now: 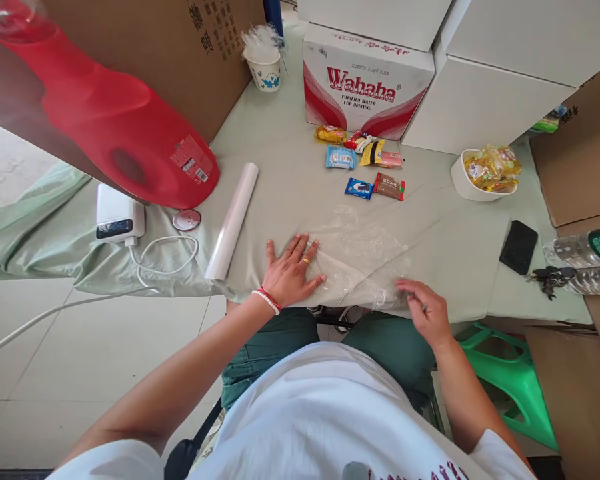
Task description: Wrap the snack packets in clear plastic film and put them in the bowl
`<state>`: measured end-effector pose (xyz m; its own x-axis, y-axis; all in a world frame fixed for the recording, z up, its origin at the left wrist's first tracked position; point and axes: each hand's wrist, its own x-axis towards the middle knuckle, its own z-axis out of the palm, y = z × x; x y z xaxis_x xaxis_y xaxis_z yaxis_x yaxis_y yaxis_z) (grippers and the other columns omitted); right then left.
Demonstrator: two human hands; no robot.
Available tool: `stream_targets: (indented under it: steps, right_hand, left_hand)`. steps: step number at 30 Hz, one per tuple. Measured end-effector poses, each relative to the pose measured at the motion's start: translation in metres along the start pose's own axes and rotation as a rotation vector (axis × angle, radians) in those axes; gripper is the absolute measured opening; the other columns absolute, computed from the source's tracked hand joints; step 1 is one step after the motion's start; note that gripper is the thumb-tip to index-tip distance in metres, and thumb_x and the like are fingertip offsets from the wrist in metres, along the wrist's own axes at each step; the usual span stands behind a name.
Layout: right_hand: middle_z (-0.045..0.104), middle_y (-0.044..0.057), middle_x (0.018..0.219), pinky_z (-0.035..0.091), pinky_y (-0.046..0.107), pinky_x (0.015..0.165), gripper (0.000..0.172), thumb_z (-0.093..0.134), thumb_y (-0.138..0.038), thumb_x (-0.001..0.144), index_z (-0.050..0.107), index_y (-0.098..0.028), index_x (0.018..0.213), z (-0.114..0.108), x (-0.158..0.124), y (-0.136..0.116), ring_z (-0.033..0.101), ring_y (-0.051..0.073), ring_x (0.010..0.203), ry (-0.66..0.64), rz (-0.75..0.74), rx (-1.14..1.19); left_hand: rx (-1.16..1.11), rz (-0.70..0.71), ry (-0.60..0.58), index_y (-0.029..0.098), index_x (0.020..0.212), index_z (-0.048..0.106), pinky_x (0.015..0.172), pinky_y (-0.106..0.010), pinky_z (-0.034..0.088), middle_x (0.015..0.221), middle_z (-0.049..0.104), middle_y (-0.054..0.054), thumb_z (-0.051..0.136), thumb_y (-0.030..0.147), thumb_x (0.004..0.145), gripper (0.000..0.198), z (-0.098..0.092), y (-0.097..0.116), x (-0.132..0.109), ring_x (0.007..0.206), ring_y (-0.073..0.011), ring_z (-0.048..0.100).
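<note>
A thin sheet of clear plastic film (357,257) lies wrinkled on the cloth-covered table near its front edge. My left hand (291,270) rests flat with spread fingers at the film's left side. At the right edge of the film is my right hand (427,308), its fingers loosely bent and the thumb apart from them; whether the fingertips touch the film is hard to see. Beyond the film lie several small wrapped snacks, among them a blue packet (359,189), a brown packet (390,187) and a light blue packet (341,158).
Left of my hands lies a white roll (233,220). A red jug (130,133), a white power bank (120,217) with cable and a paper cup (263,67) stand farther left. A Wahaha box (367,83), snack bowl (467,183), phone (519,247) and green stool (517,380) are around.
</note>
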<state>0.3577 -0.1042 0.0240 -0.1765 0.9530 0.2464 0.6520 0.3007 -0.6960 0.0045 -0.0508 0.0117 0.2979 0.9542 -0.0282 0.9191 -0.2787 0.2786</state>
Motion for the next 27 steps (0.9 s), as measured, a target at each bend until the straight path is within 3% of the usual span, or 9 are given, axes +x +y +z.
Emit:
stream_targets:
  steps: [4,7,9,11,14,17,19,22,27]
  right_hand:
    - [0.074,0.009,0.096,0.061,0.04,0.086,0.027,0.054,-0.039,0.104,0.074,-0.021,0.103,0.017,0.015,-0.026,0.071,0.023,0.089,0.236,0.171,-0.101]
    - [0.066,0.016,0.133,0.056,0.051,0.103,0.039,0.063,-0.042,0.099,0.069,-0.021,0.131,0.032,0.024,-0.026,0.062,0.031,0.119,0.022,0.026,-0.237]
    - [0.055,0.016,0.152,0.049,0.058,0.112,0.049,0.064,-0.041,0.098,0.063,-0.023,0.143,0.029,0.033,-0.007,0.051,0.035,0.135,-0.167,-0.066,-0.267]
    - [0.05,0.016,0.158,0.044,0.064,0.116,0.052,0.065,-0.04,0.096,0.062,-0.023,0.145,0.015,0.047,0.019,0.043,0.037,0.143,-0.242,-0.109,-0.282]
    - [0.052,0.018,0.154,0.04,0.068,0.117,0.049,0.067,-0.04,0.093,0.067,-0.02,0.137,-0.015,0.077,0.044,0.042,0.039,0.144,-0.199,-0.092,-0.326]
    - [0.062,0.017,0.14,0.046,0.063,0.114,0.037,0.06,-0.034,0.097,0.072,-0.02,0.13,-0.02,0.103,0.031,0.053,0.035,0.133,-0.052,-0.076,-0.327]
    - [0.067,0.015,0.132,0.049,0.058,0.113,0.035,0.054,-0.028,0.101,0.073,-0.021,0.13,0.002,0.11,0.006,0.058,0.031,0.127,-0.045,-0.139,-0.279]
    - [0.067,0.013,0.138,0.048,0.055,0.117,0.036,0.054,-0.026,0.103,0.071,-0.022,0.135,0.057,0.108,-0.034,0.055,0.029,0.136,-0.277,-0.298,-0.22]
    - [0.045,0.015,0.166,0.034,0.054,0.129,0.059,0.065,-0.04,0.101,0.055,-0.019,0.155,0.122,0.095,-0.075,0.038,0.032,0.156,-0.579,-0.455,-0.268]
  left_hand:
    - [-0.013,-0.002,-0.035,0.029,0.166,0.033,0.122,-0.081,0.0,0.176,0.02,-0.016,0.054,0.066,0.096,0.082,-0.003,-0.001,0.0,0.16,-0.0417,0.028]
    - [-0.009,-0.022,-0.043,0.029,0.168,0.028,0.121,-0.082,-0.003,0.177,0.019,-0.016,0.051,0.068,0.097,0.084,-0.003,-0.006,-0.002,0.161,-0.0418,0.025]
    - [0.003,-0.035,-0.045,0.027,0.17,0.024,0.12,-0.083,-0.005,0.176,0.021,-0.017,0.05,0.068,0.097,0.088,-0.003,-0.01,-0.004,0.162,-0.0422,0.024]
    - [0.011,-0.039,-0.045,0.025,0.17,0.021,0.121,-0.082,-0.006,0.175,0.022,-0.018,0.051,0.069,0.096,0.091,-0.003,-0.012,-0.005,0.162,-0.0425,0.024]
    - [-0.001,-0.053,-0.032,0.023,0.171,0.018,0.122,-0.082,-0.003,0.175,0.022,-0.018,0.05,0.07,0.096,0.095,-0.003,-0.011,-0.004,0.162,-0.0413,0.025]
    - [-0.057,-0.09,-0.017,0.022,0.17,0.019,0.123,-0.081,0.001,0.175,0.022,-0.018,0.043,0.066,0.1,0.086,-0.004,-0.007,0.0,0.162,-0.0378,0.027]
    - [-0.11,-0.133,-0.008,0.024,0.169,0.024,0.124,-0.08,0.003,0.174,0.027,-0.015,0.034,0.059,0.106,0.073,-0.005,-0.005,0.003,0.161,-0.0342,0.029]
    - [-0.153,-0.173,0.0,0.027,0.166,0.033,0.125,-0.079,0.006,0.172,0.035,-0.013,0.027,0.049,0.109,0.062,-0.006,-0.006,0.007,0.16,-0.0318,0.033]
    - [-0.116,-0.166,0.004,0.026,0.162,0.042,0.124,-0.078,0.019,0.17,0.038,-0.014,0.03,0.042,0.108,0.058,-0.014,-0.009,0.015,0.158,-0.0333,0.036]
